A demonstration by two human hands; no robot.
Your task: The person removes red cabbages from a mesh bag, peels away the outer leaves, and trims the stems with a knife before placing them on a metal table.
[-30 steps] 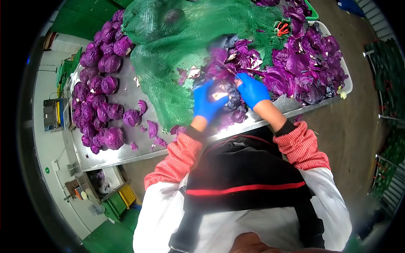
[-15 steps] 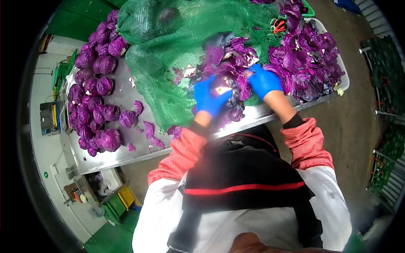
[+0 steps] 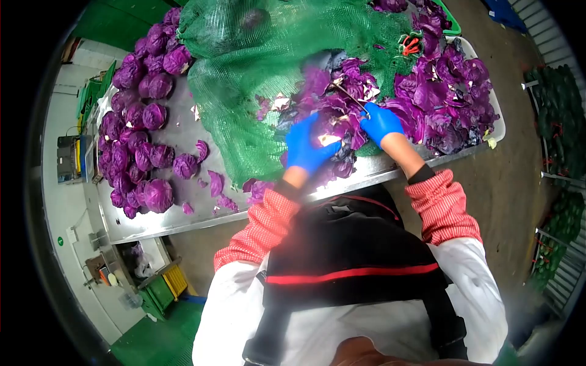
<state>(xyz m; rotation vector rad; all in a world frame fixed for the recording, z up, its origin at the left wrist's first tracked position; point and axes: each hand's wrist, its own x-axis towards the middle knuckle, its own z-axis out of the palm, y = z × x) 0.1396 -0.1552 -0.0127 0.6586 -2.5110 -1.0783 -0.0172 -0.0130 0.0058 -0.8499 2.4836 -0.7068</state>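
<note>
My left hand (image 3: 308, 145), in a blue glove, is curled round a red cabbage (image 3: 328, 125) whose pale cut base shows; the dark blur around it hides part of its outline. In my right hand (image 3: 381, 123), also gloved in blue, is a knife (image 3: 349, 96); its thin blade points up and left over the purple leaves, and the glove covers its handle. Loose cabbage leaves (image 3: 353, 68) lie just beyond both hands. Beneath them spreads a green mesh sack (image 3: 232, 131) on the metal table.
Many trimmed red cabbages (image 3: 143, 113) are piled along the left of the metal table (image 3: 146, 229). A white tub (image 3: 499, 116) heaped with purple leaves stands at the right. Red ties (image 3: 411, 46) rest on the mesh. Filled dark-green sacks (image 3: 555, 110) sit on racks farther right.
The knife blade now shows clearly in front of my right hand, which has turned and shifted slightly down. My left hand stays at the cabbage. The whole view has tilted a little.
</note>
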